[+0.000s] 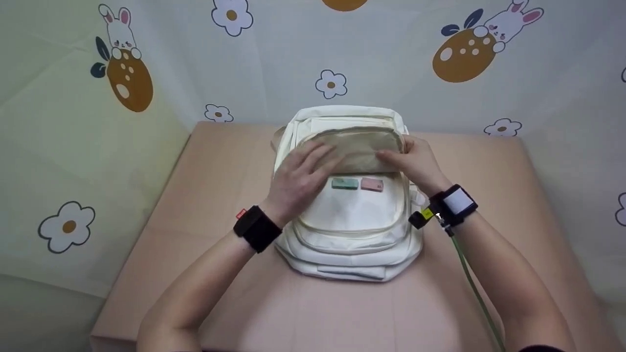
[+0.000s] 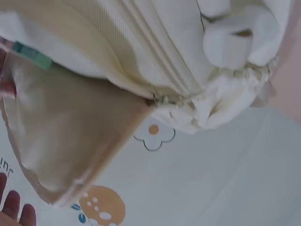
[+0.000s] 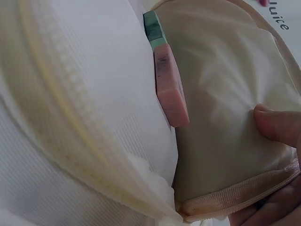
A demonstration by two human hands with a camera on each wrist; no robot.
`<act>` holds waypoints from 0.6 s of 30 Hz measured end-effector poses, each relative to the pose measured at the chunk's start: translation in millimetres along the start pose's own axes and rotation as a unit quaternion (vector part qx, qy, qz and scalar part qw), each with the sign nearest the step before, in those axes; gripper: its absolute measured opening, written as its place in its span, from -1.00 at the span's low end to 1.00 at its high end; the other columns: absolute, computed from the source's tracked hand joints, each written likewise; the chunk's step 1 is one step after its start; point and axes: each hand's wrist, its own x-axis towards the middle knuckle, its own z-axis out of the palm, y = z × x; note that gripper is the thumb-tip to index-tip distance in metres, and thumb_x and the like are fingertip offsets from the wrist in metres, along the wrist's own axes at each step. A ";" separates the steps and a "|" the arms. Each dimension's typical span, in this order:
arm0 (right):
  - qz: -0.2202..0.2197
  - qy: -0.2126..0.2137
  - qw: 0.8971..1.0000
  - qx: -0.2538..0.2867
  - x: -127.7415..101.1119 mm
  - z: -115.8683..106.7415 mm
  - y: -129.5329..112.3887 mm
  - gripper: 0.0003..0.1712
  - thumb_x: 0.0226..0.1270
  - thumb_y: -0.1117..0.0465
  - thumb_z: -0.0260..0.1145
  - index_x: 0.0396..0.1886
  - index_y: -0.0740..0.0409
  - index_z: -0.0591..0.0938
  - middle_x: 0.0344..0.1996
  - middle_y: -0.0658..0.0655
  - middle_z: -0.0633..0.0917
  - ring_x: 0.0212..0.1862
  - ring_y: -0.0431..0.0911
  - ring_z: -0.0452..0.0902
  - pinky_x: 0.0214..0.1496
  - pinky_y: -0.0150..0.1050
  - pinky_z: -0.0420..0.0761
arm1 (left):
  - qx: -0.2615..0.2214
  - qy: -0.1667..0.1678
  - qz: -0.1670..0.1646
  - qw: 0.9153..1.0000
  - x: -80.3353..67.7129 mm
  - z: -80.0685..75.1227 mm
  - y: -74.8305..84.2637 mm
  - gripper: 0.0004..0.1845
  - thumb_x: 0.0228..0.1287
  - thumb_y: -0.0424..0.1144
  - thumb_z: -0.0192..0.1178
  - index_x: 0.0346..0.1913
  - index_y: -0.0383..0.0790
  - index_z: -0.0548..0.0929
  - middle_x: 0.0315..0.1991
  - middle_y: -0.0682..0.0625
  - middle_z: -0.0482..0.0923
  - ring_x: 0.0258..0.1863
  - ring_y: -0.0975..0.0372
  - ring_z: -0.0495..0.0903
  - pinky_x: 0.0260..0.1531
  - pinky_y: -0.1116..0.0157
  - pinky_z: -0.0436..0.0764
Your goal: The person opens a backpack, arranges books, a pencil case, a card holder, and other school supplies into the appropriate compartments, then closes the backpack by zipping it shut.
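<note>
A white backpack (image 1: 352,225) lies flat in the middle of a pink table (image 1: 205,186), its front pocket zip facing me. On its upper half rests a flat beige pouch (image 1: 359,146). My left hand (image 1: 303,176) lies over the pouch's left part with fingers stretched out. At the pouch's right edge, my right hand (image 1: 415,161) pinches the fabric; the thumb (image 3: 277,125) presses on the pouch (image 3: 221,94). Just below the pouch sit a small green block (image 1: 345,184) and a pink block (image 1: 371,184), seen close in the right wrist view as the pink block (image 3: 170,89) and green block (image 3: 153,26).
A pale cloth printed with rabbits and flowers (image 1: 122,73) hangs behind and beside the table. A green cable (image 1: 469,283) runs from my right wrist band along the forearm. Bare tabletop (image 1: 342,313) lies in front of the backpack.
</note>
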 end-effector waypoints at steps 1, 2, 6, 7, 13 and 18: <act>-0.011 0.001 1.000 -0.010 -1.9 0.4 -1.2 -0.57 0.24 0.03 0.56 -0.04 0.23 0.71 -0.15 0.20 0.76 -0.14 -0.02 0.69 -0.09 -0.24 0.69 | -0.003 0.008 -0.024 1.000 1.5 -5.1 -3.2 -0.53 0.35 -0.41 0.29 0.31 -0.21 0.59 0.32 -0.16 0.51 0.31 -0.02 0.46 0.38 0.12 0.36; -0.025 0.006 0.999 -0.023 -3.8 0.7 -2.1 -0.59 0.26 0.05 0.55 -0.05 0.23 0.71 -0.15 0.19 0.76 -0.13 -0.04 0.67 -0.08 -0.26 0.66 | -0.007 0.008 -0.049 0.999 2.5 -9.4 -6.3 -0.47 0.32 -0.43 0.30 0.35 -0.22 0.55 0.33 -0.17 0.50 0.32 -0.02 0.46 0.38 0.13 0.36; -0.095 0.029 0.990 -0.096 -15.6 4.2 -12.2 -0.72 0.31 0.23 0.49 -0.05 0.27 0.73 -0.14 0.16 0.77 -0.08 -0.11 0.63 0.01 -0.31 0.57 | -0.063 -0.017 -0.117 0.991 3.4 -21.7 -12.8 -0.49 0.34 -0.40 0.33 0.34 -0.25 0.57 0.12 -0.11 0.66 0.09 0.07 0.64 0.07 0.17 0.61; -0.116 0.038 0.986 -0.113 -18.1 5.1 -12.7 -0.75 0.29 0.27 0.49 -0.07 0.26 0.74 -0.13 0.13 0.77 -0.07 -0.13 0.62 0.03 -0.32 0.56 | -0.076 -0.021 -0.124 0.989 2.7 -23.6 -12.3 -0.57 0.36 -0.38 0.33 0.27 -0.25 0.62 0.02 -0.08 0.69 0.00 0.10 0.67 -0.04 0.18 0.65; -0.270 0.074 0.938 -0.205 -34.6 7.5 -7.7 -0.81 0.24 0.45 0.47 -0.17 0.20 0.73 -0.17 0.04 0.78 -0.04 -0.12 0.67 0.04 -0.35 0.55 | -0.106 0.000 -0.110 0.988 -1.8 -32.0 0.0 -0.85 0.32 -0.47 0.28 -0.11 -0.21 0.69 -0.21 0.02 0.68 -0.17 0.20 0.67 -0.21 0.26 0.66; -0.384 0.097 0.876 -0.276 -49.8 7.8 -5.4 -0.65 0.01 0.65 0.40 -0.26 0.21 0.65 -0.21 0.14 0.69 -0.11 0.05 0.54 -0.06 -0.15 0.44 | -0.127 0.017 -0.072 0.989 -8.1 -35.4 10.2 -0.89 0.32 -0.48 0.29 -0.18 -0.24 0.69 -0.17 -0.01 0.68 -0.12 0.15 0.67 -0.11 0.24 0.66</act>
